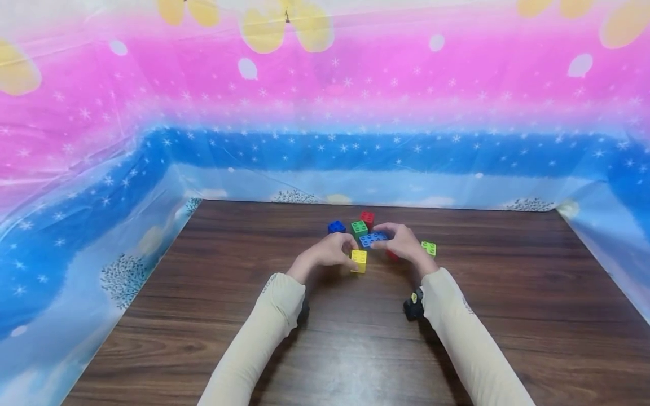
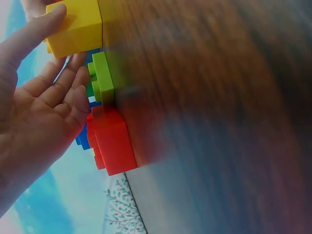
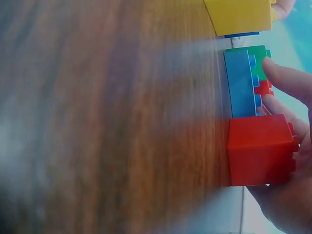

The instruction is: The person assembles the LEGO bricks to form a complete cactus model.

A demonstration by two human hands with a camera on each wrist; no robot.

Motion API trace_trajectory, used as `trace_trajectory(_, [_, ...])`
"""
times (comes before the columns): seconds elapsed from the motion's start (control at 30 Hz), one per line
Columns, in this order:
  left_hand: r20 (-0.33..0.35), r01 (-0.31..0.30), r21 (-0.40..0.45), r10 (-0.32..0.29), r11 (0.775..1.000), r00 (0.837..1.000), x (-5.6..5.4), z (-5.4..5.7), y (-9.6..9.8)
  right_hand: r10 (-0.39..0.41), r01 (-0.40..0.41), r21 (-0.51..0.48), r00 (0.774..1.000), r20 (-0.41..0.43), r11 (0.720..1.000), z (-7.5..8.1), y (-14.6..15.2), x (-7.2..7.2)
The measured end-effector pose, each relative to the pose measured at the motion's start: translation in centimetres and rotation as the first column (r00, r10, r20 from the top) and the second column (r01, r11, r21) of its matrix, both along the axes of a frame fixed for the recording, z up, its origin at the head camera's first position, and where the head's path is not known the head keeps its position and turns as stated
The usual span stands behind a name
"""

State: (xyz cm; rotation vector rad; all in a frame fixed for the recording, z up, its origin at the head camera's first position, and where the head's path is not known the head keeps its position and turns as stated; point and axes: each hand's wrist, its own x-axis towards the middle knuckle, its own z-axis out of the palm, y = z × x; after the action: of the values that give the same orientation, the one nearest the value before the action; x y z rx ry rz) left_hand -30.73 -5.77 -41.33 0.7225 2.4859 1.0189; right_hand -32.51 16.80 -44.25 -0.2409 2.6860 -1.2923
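My left hand (image 1: 332,250) pinches a yellow two-by-two brick (image 1: 359,261), its thumb lying against the near face in the left wrist view. The other left fingers curve loosely beside it. My right hand (image 1: 401,241) hovers with bent, parted fingers around the right end of a light-blue longer brick (image 1: 372,239). In the right wrist view the thumb is above that brick's studs, not across its near side. A red brick (image 3: 261,151) sits close under the right palm, mostly hidden from the head view.
Behind the hands stand a green brick (image 1: 359,228), another red brick (image 1: 367,217) and a dark-blue brick (image 1: 336,226). A lime brick (image 1: 429,248) lies right of the right hand. Patterned cloth (image 1: 325,152) borders the back of the wooden table (image 1: 345,349).
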Motion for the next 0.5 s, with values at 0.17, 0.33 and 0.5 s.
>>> trace_trajectory(0.17, [0.004, -0.007, 0.011, 0.007, 1.0, 1.0, -0.05, -0.14, -0.02, 0.018, -0.018, 0.008, 1.0, 0.007, 1.0, -0.24, -0.02, -0.14])
trace_trajectory(0.33, [0.002, -0.003, 0.026, 0.003, 1.0, 1.0, 0.07, -0.27, 0.12, 0.026, -0.026, 0.035, 1.0, 0.01, 0.999, -0.31, 0.02, -0.11])
trace_trajectory(0.5, [-0.006, -0.007, 0.032, 0.007, 0.999, 1.0, -0.02, -0.22, 0.16, 0.022, -0.023, 0.039, 1.0, 0.004, 0.999, -0.43, 0.15, -0.37])
